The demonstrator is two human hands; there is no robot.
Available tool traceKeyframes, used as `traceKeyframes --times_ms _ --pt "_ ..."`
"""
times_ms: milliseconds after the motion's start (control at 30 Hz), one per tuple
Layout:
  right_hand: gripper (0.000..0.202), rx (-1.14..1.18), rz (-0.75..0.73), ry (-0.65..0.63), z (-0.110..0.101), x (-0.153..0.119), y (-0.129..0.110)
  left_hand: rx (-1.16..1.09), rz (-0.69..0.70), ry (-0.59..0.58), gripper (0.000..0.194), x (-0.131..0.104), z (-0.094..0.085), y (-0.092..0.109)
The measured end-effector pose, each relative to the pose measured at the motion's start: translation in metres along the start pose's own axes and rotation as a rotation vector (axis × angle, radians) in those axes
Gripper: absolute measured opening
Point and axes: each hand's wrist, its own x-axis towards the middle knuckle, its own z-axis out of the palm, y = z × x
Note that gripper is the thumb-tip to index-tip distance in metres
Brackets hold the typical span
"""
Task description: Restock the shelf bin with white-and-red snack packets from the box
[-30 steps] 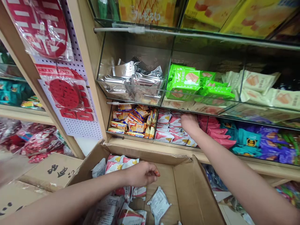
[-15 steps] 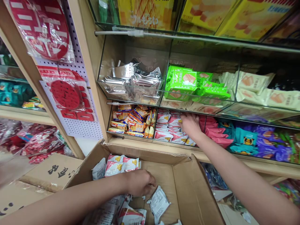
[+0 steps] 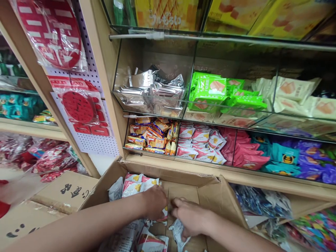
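Both hands are inside an open cardboard box (image 3: 210, 192) holding white-and-pink snack packets (image 3: 135, 185). My left hand (image 3: 154, 203) has its fingers curled round one of the white-and-pink packets, beside the stacked ones. Close to its right, my right hand (image 3: 190, 215) reaches down with bent fingers over a white packet (image 3: 179, 233), which shows partly beneath it; its grip on that packet is unclear. Similar white-and-pink packets (image 3: 201, 136) fill a low shelf compartment behind the box.
Orange snacks (image 3: 154, 136) lie left of the white-and-pink ones on the shelf, pink packets (image 3: 249, 154) right. Silver (image 3: 139, 94) and green packets (image 3: 210, 89) sit above. A closed carton (image 3: 65, 189) stands left, and bagged goods lie under the shelf at right.
My right hand has come down from the shelf compartment into the box, onto the loose packet. My left hand has shifted slightly left, towards the stacked packets. The view has moved a little.
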Motion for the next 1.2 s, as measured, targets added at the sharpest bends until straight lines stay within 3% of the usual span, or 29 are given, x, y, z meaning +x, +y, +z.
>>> traceKeyframes --times_ms 100,233,433,533,633,700,833,1100,1200 --pt "0.054 0.037 0.119 -0.112 0.013 -0.002 0.005 -0.066 0.033 -0.013 0.034 -0.003 0.000 -0.004" --pt "0.038 0.161 0.197 -0.186 0.009 -0.012 0.010 -0.277 0.044 0.052 0.031 -0.009 -0.006 -0.013" --pt "0.020 0.470 0.161 0.297 -0.023 -0.020 0.019 -0.874 0.133 0.284 0.047 -0.013 -0.025 -0.017" --pt "0.024 0.677 0.098 0.541 -0.035 -0.018 0.019 -1.235 0.135 0.391 0.048 -0.009 -0.032 -0.017" --pt "0.030 0.800 0.122 0.666 -0.041 -0.017 0.015 -1.631 0.078 0.388 0.054 -0.004 -0.035 -0.017" --pt "0.033 0.794 0.177 0.732 -0.044 -0.017 0.011 -1.773 0.056 0.394 0.054 -0.003 -0.036 -0.016" --pt "0.036 0.707 0.215 0.822 -0.047 -0.018 0.007 -1.869 0.043 0.435 0.054 -0.004 -0.035 -0.013" --pt "0.030 0.631 0.141 0.801 -0.039 -0.020 0.006 -1.852 -0.065 0.463 0.038 -0.006 -0.034 -0.013" --pt "0.029 0.557 0.154 0.847 -0.037 -0.020 0.006 -1.830 -0.103 0.470 0.038 -0.005 -0.034 -0.013"
